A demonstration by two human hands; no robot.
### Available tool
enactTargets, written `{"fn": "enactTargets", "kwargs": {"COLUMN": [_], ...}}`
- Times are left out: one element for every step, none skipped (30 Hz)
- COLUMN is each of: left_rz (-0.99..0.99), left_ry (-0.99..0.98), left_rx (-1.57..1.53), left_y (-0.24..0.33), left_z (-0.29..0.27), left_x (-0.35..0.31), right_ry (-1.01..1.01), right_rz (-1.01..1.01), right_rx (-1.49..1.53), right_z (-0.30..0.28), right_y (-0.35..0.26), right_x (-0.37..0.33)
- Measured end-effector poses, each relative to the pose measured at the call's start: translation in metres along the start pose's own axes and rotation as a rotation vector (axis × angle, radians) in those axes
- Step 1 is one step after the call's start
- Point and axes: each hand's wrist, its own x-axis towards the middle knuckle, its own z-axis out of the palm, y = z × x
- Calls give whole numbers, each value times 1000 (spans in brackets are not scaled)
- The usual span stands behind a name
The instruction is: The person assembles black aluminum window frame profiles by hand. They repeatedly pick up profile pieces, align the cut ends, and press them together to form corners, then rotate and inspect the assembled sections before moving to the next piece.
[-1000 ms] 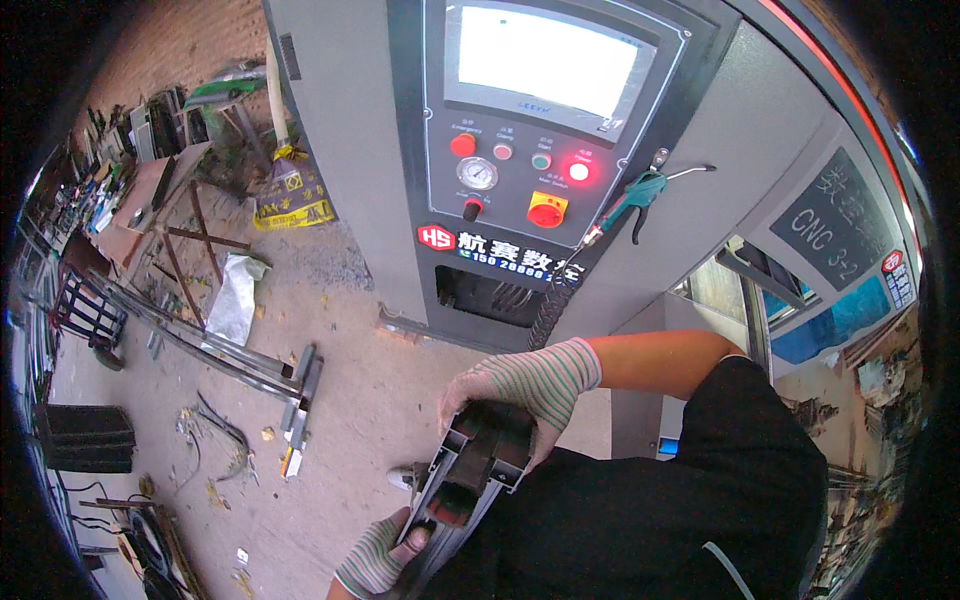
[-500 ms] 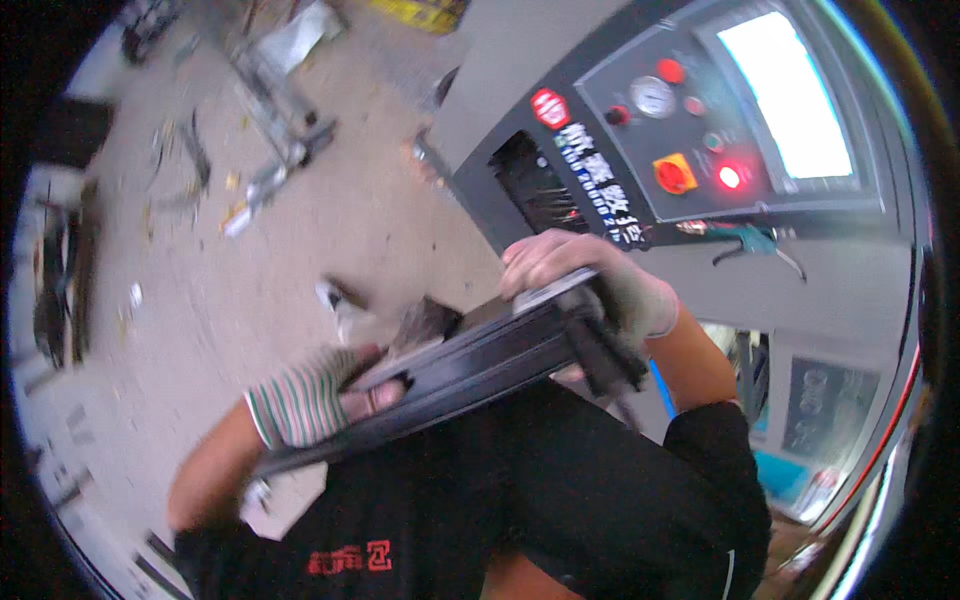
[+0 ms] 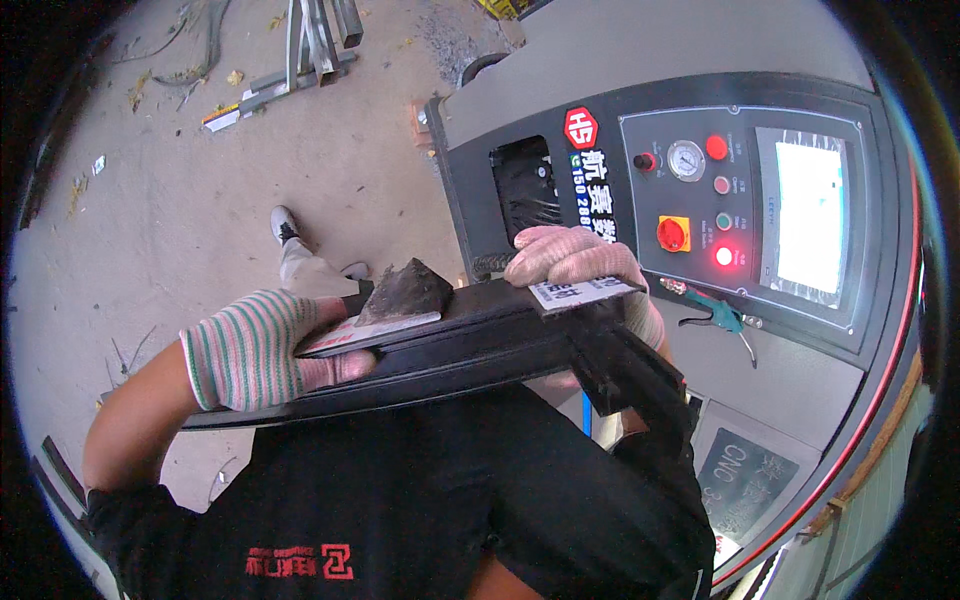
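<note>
Across the front of my body lies a long dark frame profile [image 3: 470, 352], held in both hands and tilted slightly up toward the right. My left hand [image 3: 250, 350], in a striped knit glove, is closed around its left part, thumb on the near side. My right hand [image 3: 580, 258], gloved too, grips the right end from above, its fingers beside a white printed label [image 3: 580, 292]. At that end a short dark crosspiece [image 3: 628, 365] joins the profile at an angle. A dark pointed piece [image 3: 408, 292] shows along the far side, next to a white strip; whether it is attached I cannot tell.
To the right stands a grey machine with a control panel [image 3: 640, 140], a lit screen [image 3: 810, 210] and a red-orange rotary switch [image 3: 673, 234]. A teal air gun [image 3: 725, 315] hangs below. Metal tubes [image 3: 315, 45] lie on the floor; a shoe [image 3: 285, 222] shows beyond the profile.
The view has turned, so the machine panel stands differently in it and shows sharper. Both hands keep their hold on the profile, which now lies a little flatter.
</note>
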Motion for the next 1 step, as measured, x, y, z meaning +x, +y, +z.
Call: {"fn": "enactTargets", "kwargs": {"left_rz": [7], "left_ry": [30], "left_rx": [68], "left_y": [0], "left_z": [0], "left_x": [0], "right_ry": [-2], "right_rz": [-3], "right_rx": [3], "right_z": [1], "right_y": [-1], "right_x": [1]}}
